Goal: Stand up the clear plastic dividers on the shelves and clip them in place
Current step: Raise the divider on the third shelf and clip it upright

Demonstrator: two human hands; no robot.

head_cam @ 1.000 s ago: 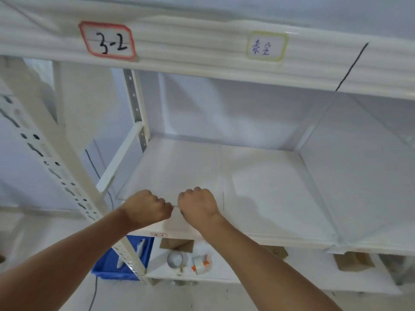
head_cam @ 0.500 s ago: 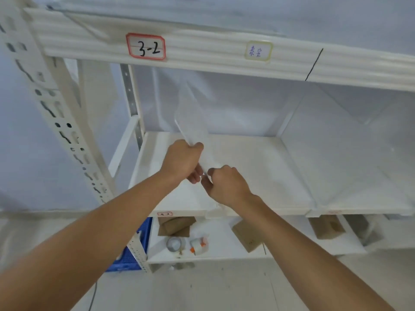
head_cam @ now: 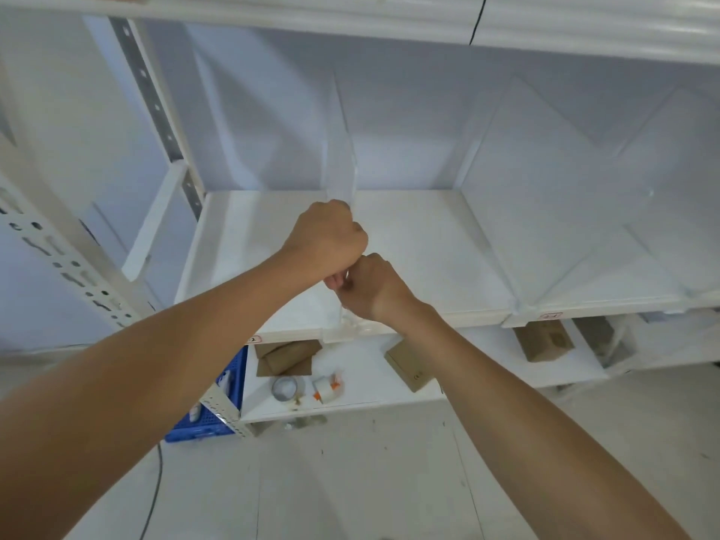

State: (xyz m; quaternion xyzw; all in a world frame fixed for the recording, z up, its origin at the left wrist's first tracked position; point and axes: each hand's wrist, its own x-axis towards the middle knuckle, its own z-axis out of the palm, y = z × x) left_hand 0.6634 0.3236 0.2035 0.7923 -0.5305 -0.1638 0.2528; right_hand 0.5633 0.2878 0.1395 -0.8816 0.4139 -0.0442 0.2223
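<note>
A clear plastic divider (head_cam: 342, 150) stands upright on the white shelf (head_cam: 428, 243), running from front edge to back. My left hand (head_cam: 327, 237) is closed around its front edge, about halfway up. My right hand (head_cam: 370, 286) grips the same edge just below, near the shelf's front lip. A small clear clip piece (head_cam: 352, 319) shows at the divider's foot under my right hand. Two more clear dividers (head_cam: 545, 196) stand further right on the same shelf.
The lower shelf holds cardboard boxes (head_cam: 413, 368), a tape roll (head_cam: 284, 387) and a white-and-orange item (head_cam: 326, 388). A blue crate (head_cam: 218, 403) sits on the floor by the perforated steel upright (head_cam: 58, 247). The upper shelf's beam runs overhead.
The divider has gone from lying flat, through tilted, to standing upright. Both hands rose with it and now grip its front edge; the view has dropped lower.
</note>
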